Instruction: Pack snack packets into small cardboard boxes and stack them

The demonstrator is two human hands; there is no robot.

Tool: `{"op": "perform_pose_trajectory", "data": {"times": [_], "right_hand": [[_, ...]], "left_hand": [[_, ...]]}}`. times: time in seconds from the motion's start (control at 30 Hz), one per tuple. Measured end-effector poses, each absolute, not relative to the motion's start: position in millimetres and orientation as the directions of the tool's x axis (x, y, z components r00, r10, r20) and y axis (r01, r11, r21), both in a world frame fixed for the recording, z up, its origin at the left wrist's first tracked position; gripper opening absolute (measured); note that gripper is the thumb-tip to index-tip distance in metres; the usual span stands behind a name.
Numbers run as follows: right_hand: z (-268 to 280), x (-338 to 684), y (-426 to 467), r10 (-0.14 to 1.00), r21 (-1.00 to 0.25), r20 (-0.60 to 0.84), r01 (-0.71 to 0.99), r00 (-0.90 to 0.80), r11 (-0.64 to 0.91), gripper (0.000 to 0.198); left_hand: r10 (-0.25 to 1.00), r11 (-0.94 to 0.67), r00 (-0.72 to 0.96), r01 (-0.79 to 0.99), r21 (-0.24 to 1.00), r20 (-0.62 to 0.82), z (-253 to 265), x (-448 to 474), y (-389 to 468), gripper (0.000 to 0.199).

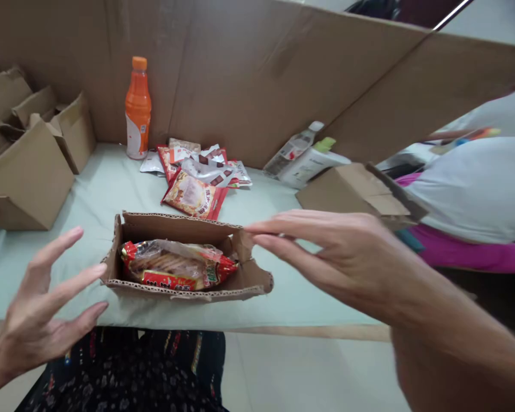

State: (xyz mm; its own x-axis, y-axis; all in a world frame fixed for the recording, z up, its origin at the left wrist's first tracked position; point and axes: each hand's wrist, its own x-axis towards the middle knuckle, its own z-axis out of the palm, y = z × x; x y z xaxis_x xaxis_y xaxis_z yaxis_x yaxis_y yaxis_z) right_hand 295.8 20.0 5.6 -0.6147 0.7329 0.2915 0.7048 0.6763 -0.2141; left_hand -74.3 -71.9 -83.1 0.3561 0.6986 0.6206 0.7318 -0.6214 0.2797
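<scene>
In front of me an open-topped cardboard box (184, 294) stands near the table's front edge. Inside it lies a snack packet (178, 263) with red ends and a clear middle showing stick-like pieces. My right hand (326, 257) reaches in from the right, its fingertips pinched on the box's far right corner. At the box's left end, my left hand (54, 297) is open with the fingers spread; one fingertip comes close to the wall, and I cannot tell if it touches.
Behind the box lie several snack sachets (195, 191) in a pile, with an orange drink bottle (138, 109) upright beside them. Two bottles (302, 157) lean against the cardboard wall (240, 74). More boxes (30, 166) stand left; another box (347, 189) sits right. A person (476, 189) is at the right.
</scene>
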Motion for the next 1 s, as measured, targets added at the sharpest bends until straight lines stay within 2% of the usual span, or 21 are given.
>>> {"op": "perform_pose_trajectory", "data": {"times": [0.03,0.1,0.3,0.43,0.53,0.6,0.67,0.73,0.8,0.87,1.0], "right_hand": [[4.6,306.8,16.7,0.746,-0.226,0.321,0.718,-0.583,0.659,0.029],[-3.6,318.1,12.3,0.774,-0.258,0.292,0.733,-0.561,0.629,0.026],[-34.9,298.4,12.2,0.754,-0.479,0.071,0.641,-0.653,0.600,0.041],[-40.0,302.4,16.8,0.780,-0.576,0.005,0.636,-0.626,0.513,0.047],[-49.0,316.6,16.1,0.789,-0.664,0.055,0.568,-0.612,0.486,0.044],[-57.2,324.6,11.3,0.805,-0.696,0.168,0.509,-0.569,0.506,0.038],[-63.1,330.2,3.2,0.823,-0.693,0.304,0.482,-0.480,0.537,0.032],[-64.9,334.8,-5.9,0.838,-0.691,0.382,0.482,-0.389,0.539,0.027],[-64.3,339.9,-13.3,0.852,-0.711,0.380,0.475,-0.362,0.519,0.026],[-64.3,345.1,-17.1,0.852,-0.728,0.335,0.464,-0.402,0.505,0.031],[-72.2,345.2,-13.2,0.800,-0.680,0.317,0.466,-0.509,0.567,0.037]], "left_hand": [[0.728,-0.607,0.330,0.717,0.342,0.600,-85.7,-73.7,-71.8,0.063],[0.753,-0.605,0.326,0.683,0.409,0.571,-90.4,-69.4,-68.9,0.066],[0.683,-0.710,0.454,0.596,0.375,0.572,-96.4,-49.7,-52.3,0.043],[0.730,-0.649,0.387,0.650,0.395,0.564,-92.6,-41.9,-49.2,0.044],[0.753,-0.595,0.316,0.702,0.392,0.577,-88.6,-35.6,-47.7,0.056],[0.743,-0.599,0.328,0.714,0.363,0.583,-86.4,-31.9,-45.3,0.058],[0.741,-0.616,0.354,0.698,0.366,0.571,-84.1,-30.7,-42.7,0.048],[0.749,-0.634,0.377,0.645,0.426,0.545,-81.2,-33.4,-41.2,0.036],[0.758,-0.649,0.424,0.570,0.504,0.496,-77.9,-40.8,-41.1,0.029],[0.743,-0.665,0.526,0.511,0.545,0.413,-75.0,-51.8,-42.2,0.032],[0.681,-0.693,0.691,0.500,0.519,0.243,-71.8,-69.4,-46.1,0.047]]}}
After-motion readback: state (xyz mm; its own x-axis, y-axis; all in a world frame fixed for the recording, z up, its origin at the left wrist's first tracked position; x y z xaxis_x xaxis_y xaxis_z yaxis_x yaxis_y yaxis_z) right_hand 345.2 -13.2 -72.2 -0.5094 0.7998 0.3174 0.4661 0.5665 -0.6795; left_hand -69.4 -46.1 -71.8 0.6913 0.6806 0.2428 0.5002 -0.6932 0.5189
